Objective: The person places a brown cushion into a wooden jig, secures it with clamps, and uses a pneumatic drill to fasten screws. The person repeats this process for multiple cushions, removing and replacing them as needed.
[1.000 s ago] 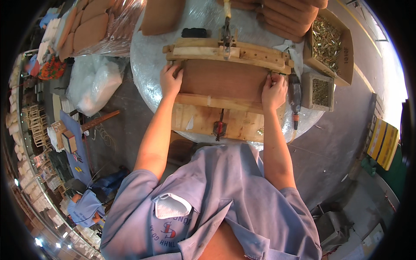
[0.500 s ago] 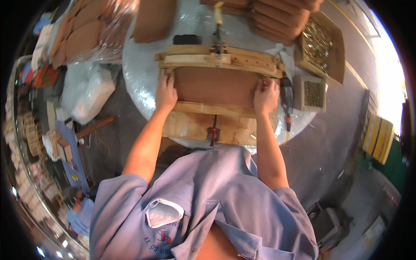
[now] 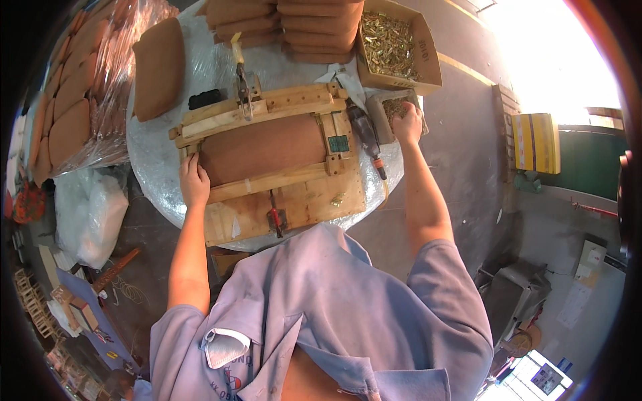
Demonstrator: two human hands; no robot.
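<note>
Table [image 3: 160, 167] wrapped in plastic carries the wooden jig [image 3: 281, 160], brown pad [image 3: 257, 147] clamped inside so it stays put. Left hand [image 3: 194, 180] presses flat on its edge, fingers loosely curled; right hand [image 3: 406, 123] dips into small box [image 3: 388, 107], fingers bunched, contents unclear.

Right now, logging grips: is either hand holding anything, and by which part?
Left hand presses the brown panel's left end in the wooden jig. Right hand reaches into a small tray; its hold can't be told.
</note>
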